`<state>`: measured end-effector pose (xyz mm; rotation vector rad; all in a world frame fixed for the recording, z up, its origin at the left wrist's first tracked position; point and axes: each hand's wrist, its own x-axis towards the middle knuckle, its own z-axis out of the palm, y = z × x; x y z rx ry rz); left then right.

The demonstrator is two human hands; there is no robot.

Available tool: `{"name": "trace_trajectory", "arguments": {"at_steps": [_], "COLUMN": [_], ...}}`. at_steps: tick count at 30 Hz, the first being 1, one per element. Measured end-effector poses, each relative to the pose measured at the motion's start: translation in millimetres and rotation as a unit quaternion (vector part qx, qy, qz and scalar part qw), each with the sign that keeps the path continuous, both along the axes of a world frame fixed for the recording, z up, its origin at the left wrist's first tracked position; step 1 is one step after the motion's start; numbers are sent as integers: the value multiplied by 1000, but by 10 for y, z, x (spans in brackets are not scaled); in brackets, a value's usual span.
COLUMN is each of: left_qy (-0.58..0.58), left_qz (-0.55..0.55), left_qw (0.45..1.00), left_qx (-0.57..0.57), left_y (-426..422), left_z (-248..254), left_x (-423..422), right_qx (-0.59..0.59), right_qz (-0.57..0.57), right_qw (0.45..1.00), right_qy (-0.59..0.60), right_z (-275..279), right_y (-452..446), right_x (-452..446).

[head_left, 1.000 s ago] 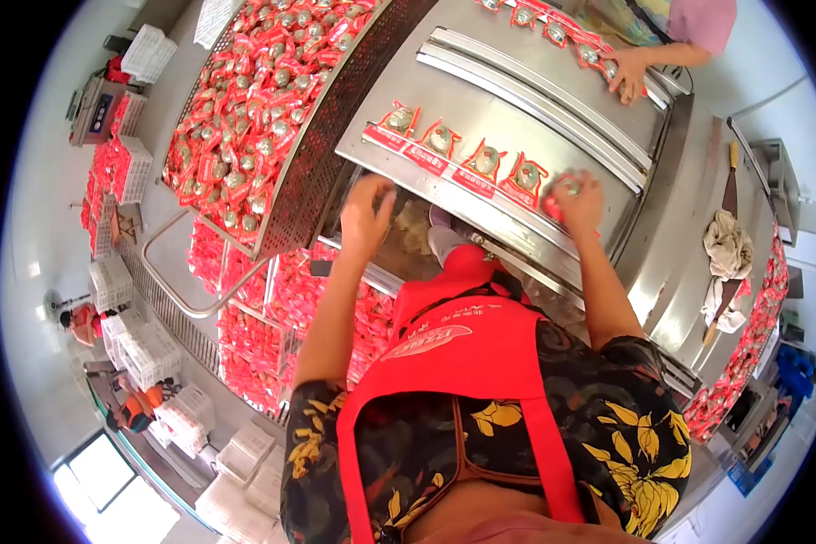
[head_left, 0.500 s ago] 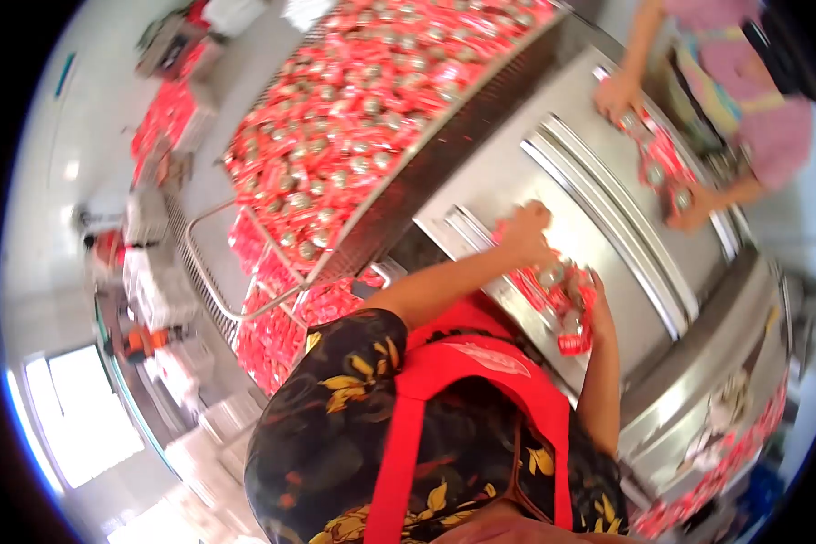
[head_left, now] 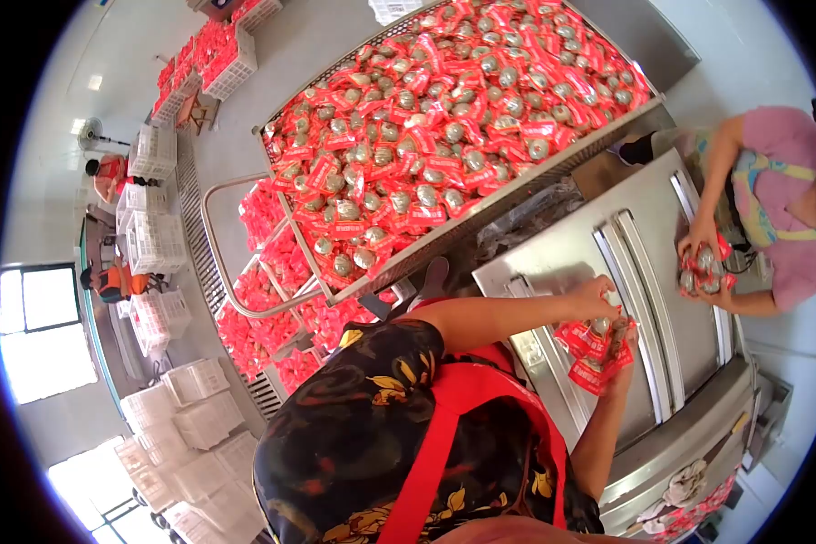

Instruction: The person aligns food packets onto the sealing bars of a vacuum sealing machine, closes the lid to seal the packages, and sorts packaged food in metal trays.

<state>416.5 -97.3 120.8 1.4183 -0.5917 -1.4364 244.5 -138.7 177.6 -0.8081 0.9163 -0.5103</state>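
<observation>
Several shiny red packets [head_left: 591, 349] with grey-brown, egg-shaped pieces inside are bunched between my two hands, above the steel table. My right hand [head_left: 624, 352] is wrapped round the bunch from the side nearer my body. Closed at the top of the bunch, my left hand [head_left: 594, 297] has a pale rounded end showing at its fingertips. Fingers and foil partly hide how many packets each hand grips. Beneath lies the steel table [head_left: 571, 249] with raised metal rails [head_left: 639, 313].
A large mesh-sided trolley [head_left: 494, 195] heaped with similar packets stands at my left front. Across the table a person in pink [head_left: 780, 218] holds packets [head_left: 705, 270] in both hands. White crates [head_left: 190, 408] are stacked at far left.
My view has swung and sharpened. My left hand has come in from the table to the bunch, which is now lifted. The other person's hands have drawn together round their packets.
</observation>
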Motion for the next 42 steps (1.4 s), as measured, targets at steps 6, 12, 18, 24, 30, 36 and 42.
{"name": "trace_trajectory", "arguments": {"at_steps": [6, 12, 18, 24, 30, 36, 42], "left_qy": [80, 29, -2, -458, -503, -565, -576], "left_qz": [178, 376, 488, 515, 390, 301, 401], "left_qw": [977, 925, 873, 674, 668, 599, 648], "left_qx": [-90, -33, 12, 265, 387, 482, 296], "left_y": [1068, 2515, 3469, 3777, 3677, 3671, 3844], "left_z": [603, 327, -322, -549, -737, -970, -1011], "left_x": [1972, 3929, 5167, 5953, 6123, 6263, 6213], "right_qx": [-151, 13, -39, -28, 91, -25, -170], "right_qz": [200, 367, 449, 351, 325, 378, 347], "right_qw": [967, 926, 892, 935, 939, 921, 891], "right_qy": [34, -85, -13, 35, 59, 95, 237], "right_z": [113, -390, -878, -1122, -1182, -1204, -633], "right_y": [159, 932, 1787, 1560, 1331, 1217, 883], "right_x": [1981, 4500, 6052, 6203, 6140, 6298, 6478]}}
